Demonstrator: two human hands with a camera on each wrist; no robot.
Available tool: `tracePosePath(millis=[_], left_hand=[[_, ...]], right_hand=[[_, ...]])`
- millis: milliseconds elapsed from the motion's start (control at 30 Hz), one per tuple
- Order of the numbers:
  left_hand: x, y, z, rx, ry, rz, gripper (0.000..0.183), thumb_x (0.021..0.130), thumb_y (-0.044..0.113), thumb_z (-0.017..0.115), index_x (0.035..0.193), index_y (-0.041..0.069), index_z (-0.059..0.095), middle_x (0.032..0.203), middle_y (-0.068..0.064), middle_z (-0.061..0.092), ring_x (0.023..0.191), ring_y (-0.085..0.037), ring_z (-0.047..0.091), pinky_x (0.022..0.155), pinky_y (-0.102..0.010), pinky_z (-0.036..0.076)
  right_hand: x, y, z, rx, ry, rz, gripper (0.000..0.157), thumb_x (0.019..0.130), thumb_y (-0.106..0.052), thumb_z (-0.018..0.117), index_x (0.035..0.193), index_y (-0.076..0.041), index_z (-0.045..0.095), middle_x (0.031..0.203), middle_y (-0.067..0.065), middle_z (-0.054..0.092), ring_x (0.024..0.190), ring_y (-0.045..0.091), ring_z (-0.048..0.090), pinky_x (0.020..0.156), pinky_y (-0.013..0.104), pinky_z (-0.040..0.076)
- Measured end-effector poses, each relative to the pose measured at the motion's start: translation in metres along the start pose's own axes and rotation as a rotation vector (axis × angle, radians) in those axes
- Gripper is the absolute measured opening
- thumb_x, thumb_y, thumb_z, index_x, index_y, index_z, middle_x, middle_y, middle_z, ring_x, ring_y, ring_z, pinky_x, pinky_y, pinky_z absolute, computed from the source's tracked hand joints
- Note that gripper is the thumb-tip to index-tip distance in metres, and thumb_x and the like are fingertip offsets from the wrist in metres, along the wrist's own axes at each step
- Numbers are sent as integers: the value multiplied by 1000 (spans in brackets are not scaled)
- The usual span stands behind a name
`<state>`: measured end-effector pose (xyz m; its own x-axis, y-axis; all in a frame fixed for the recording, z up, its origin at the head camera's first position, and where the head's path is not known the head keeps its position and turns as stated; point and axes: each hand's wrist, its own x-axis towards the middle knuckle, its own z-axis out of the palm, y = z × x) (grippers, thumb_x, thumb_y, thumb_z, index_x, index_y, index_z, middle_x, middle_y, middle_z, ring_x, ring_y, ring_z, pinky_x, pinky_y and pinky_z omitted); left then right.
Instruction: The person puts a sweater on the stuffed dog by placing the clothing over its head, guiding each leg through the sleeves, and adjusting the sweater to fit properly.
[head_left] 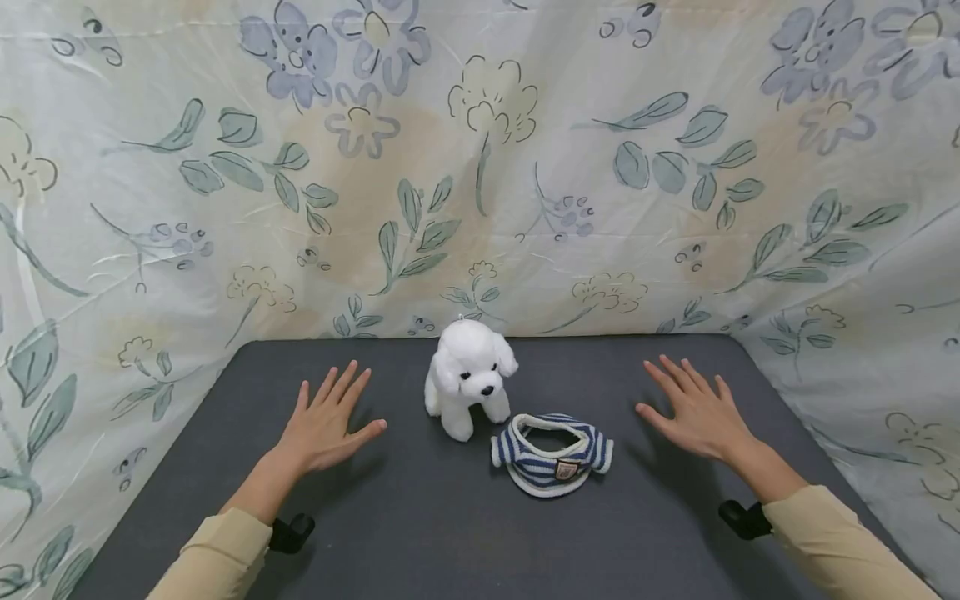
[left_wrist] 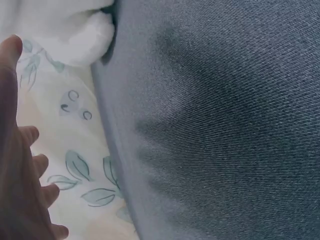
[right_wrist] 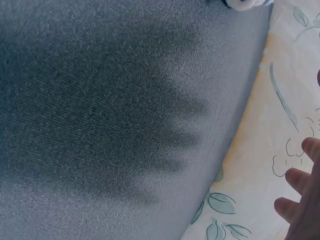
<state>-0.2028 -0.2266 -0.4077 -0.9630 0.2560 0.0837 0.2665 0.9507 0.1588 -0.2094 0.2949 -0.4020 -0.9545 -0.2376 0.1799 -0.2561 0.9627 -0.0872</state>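
Note:
A white plush dog (head_left: 471,375) with floppy ears and a black nose stands upright on the dark grey table. In front of it, a little to the right, lies a small blue-and-white striped doll sweater (head_left: 551,479) with a patch on it and a wide white-edged opening. My left hand (head_left: 326,429) is spread palm down over the table, left of the dog. To the right of the sweater my right hand (head_left: 697,414) hovers with its fingers spread. Neither hand holds anything. Part of the dog (left_wrist: 90,37) shows in the left wrist view.
The dark grey table (head_left: 405,533) has rounded far corners. A floral-patterned cloth (head_left: 555,267) hangs behind it and runs along both sides. Black straps with small mounts (head_left: 291,533) sit at both wrists, below beige sleeves.

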Motion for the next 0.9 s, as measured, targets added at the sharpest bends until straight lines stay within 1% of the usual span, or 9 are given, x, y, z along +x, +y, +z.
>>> tracePosePath(millis=[100, 233, 367, 467, 533, 600, 700, 800, 900], left_hand=[[-1, 0, 1, -33, 14, -7, 88, 83, 70, 40, 149, 16, 18, 154, -11, 10, 140, -38, 9, 104, -65, 1], [-3, 1, 2, -101, 58, -5, 86, 84, 66, 45, 148, 14, 21, 153, -13, 15, 138, -39, 15, 104, -65, 7], [-4, 5, 4, -184, 118, 15, 82, 85, 58, 52, 147, 12, 25, 151, -16, 20, 135, -40, 23, 103, -63, 16], [-5, 10, 4, -243, 153, 12, 80, 84, 55, 55, 145, 12, 28, 150, -15, 23, 133, -40, 27, 100, -63, 23], [-5, 13, 5, -292, 169, -1, 78, 84, 53, 58, 144, 12, 30, 150, -15, 25, 132, -40, 29, 98, -63, 27], [-6, 17, 7, -348, 187, -14, 77, 83, 52, 60, 143, 12, 32, 149, -13, 27, 132, -38, 30, 97, -62, 29], [-6, 24, 11, -432, 223, -16, 74, 82, 48, 63, 141, 12, 37, 146, -13, 33, 131, -36, 34, 97, -59, 32], [-8, 30, 15, -490, 262, -14, 69, 82, 44, 66, 137, 11, 42, 140, -13, 41, 126, -34, 40, 96, -55, 36], [-9, 38, 18, -528, 284, -19, 64, 81, 39, 69, 134, 11, 46, 135, -12, 46, 121, -32, 46, 93, -52, 40]], right_hand=[[0, -1, 1, -3, 19, -12, 74, 87, -59, 47, 145, -15, 29, 146, 19, 29, 131, 45, 24, 96, 71, 11], [1, -5, 1, -7, 57, -36, 71, 88, -55, 50, 143, -14, 32, 144, 19, 33, 126, 45, 33, 94, 69, 19], [1, -11, 0, 5, 114, -72, 66, 87, -47, 56, 140, -11, 38, 139, 19, 39, 117, 45, 43, 88, 66, 30], [1, -14, 0, 27, 156, -103, 63, 86, -39, 62, 137, -10, 41, 133, 19, 45, 110, 44, 49, 80, 63, 37], [1, -16, 1, 43, 173, -118, 61, 85, -34, 65, 136, -10, 43, 128, 19, 48, 105, 42, 52, 76, 60, 40], [1, -17, 2, 58, 180, -123, 60, 84, -32, 66, 135, -9, 44, 124, 19, 51, 102, 41, 54, 74, 58, 42], [-1, -19, 3, 80, 172, -118, 58, 84, -31, 66, 134, -9, 45, 121, 20, 53, 100, 40, 55, 74, 57, 43], [-3, -22, 4, 109, 166, -120, 57, 84, -29, 66, 133, -9, 46, 119, 19, 55, 101, 39, 56, 75, 55, 44], [-6, -25, 6, 133, 168, -136, 56, 84, -28, 67, 132, -9, 47, 116, 17, 56, 99, 37, 57, 74, 53, 45]])
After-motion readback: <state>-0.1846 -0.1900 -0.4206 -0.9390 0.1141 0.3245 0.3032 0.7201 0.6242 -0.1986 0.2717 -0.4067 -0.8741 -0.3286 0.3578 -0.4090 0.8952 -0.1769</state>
